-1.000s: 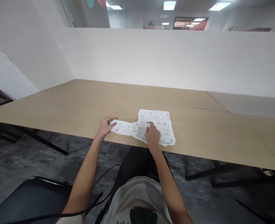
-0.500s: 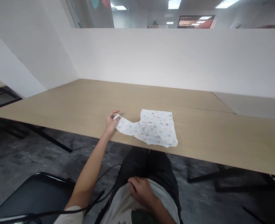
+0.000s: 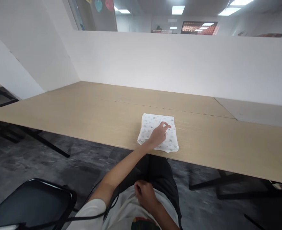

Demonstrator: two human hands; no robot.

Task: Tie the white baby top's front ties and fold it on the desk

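Folding step, by my read: one side of the white printed cloth (image 3: 147, 123) looks laid over its middle. Next move probably calls for settling that layer flat, then easing fingers off without dragging it.

Left to right now. Dark chair (image 3: 30, 201), far left, on the near side of the surface (image 3: 95, 108), not involved. Left sleeve (image 3: 90, 212) low down; bare left forearm (image 3: 128, 164) slants up and right from it, crossing the surface's near edge. Right hand (image 3: 146, 194) at the waist, off the surface: fingers curled together, nothing seen in it. Cloth sits just inside the near edge, well apart from the far left corner; mostly flat, rumpled and layered at its own near left corner. Left hand (image 3: 158, 134) reaches furthest right, back up, fingers bent over the cloth's right half. Left grip: gap shows between the fingers, but can't tell from here whether the tips pinch fabric or only hover over it.
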